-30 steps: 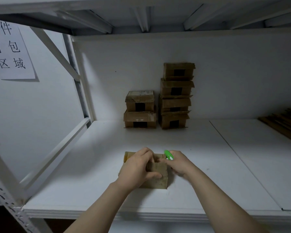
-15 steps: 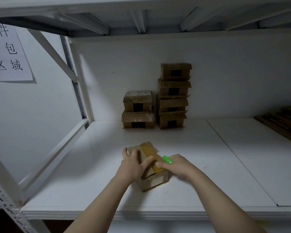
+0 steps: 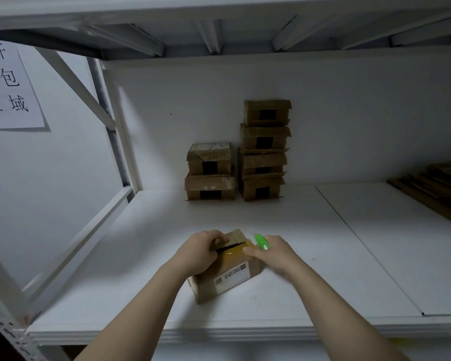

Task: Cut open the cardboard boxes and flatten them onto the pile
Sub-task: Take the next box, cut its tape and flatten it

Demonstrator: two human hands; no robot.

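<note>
A small brown cardboard box (image 3: 229,277) with a white label lies skewed on the white shelf (image 3: 323,256) near its front. A dark slit shows along its taped top. My left hand (image 3: 202,252) grips the far top flap, its fingers curled over the flap's edge. My right hand (image 3: 272,252) holds a green box cutter (image 3: 261,242) while its fingertips press on the near flap. The cutter's blade is not visible. A pile of flattened cardboard (image 3: 435,188) lies at the far right of the shelf.
Two stacks of closed cardboard boxes stand against the back wall: a low stack (image 3: 210,171) of two and a taller stack (image 3: 264,149) of several. A paper sign (image 3: 8,87) hangs on the left wall. Rack braces (image 3: 73,246) slant along the shelf's left side.
The box has been turned and now lies skewed with its label side toward me. A slit has opened in its top, and my left hand has shifted to pull the far flap.
</note>
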